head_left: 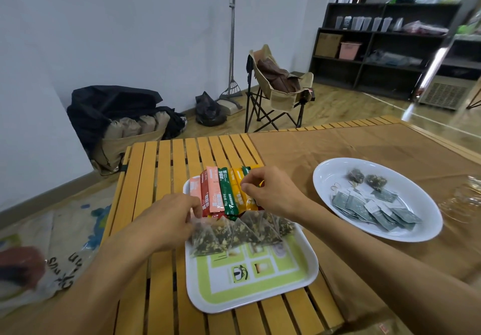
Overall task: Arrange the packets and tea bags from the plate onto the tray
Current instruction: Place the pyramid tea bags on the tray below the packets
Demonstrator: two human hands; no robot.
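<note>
Both hands over the far half of the tray (250, 295), on the slatted wooden bench (161, 168). Left hand (166, 220) curled narrow, fingertips pinching the top corner of the nearest pyramid tea bag (208, 238), clear mesh full of dark leaves and pale bits. More pyramid tea bags (260, 228) lined up to the right of that hand, touching one another, running under the right wrist. Right hand (273, 194) held above the sachet row, thumb and forefinger closed to a narrow pinch at the upper part of the yellow stick packet (238, 186); hard to tell whether the pinch actually grips it or only touches. Stick packets (216, 191) standing side by side just beyond the left fingertips: pink, red, pink, green, then yellow, with a green top and an orange edge peeking out behind the right hand. Lower ends of the sticks meeting the tops of the tea bags. Near half of the tray bare, green printed panels showing.

Well off to the right of the right hand, a white oval plate (338, 173) on the brown cloth (351, 142). On it, two small dark tea bags (367, 179) at the far side, and a heap of grey-green flat packets (377, 211) overlapping each other nearer in.
</note>
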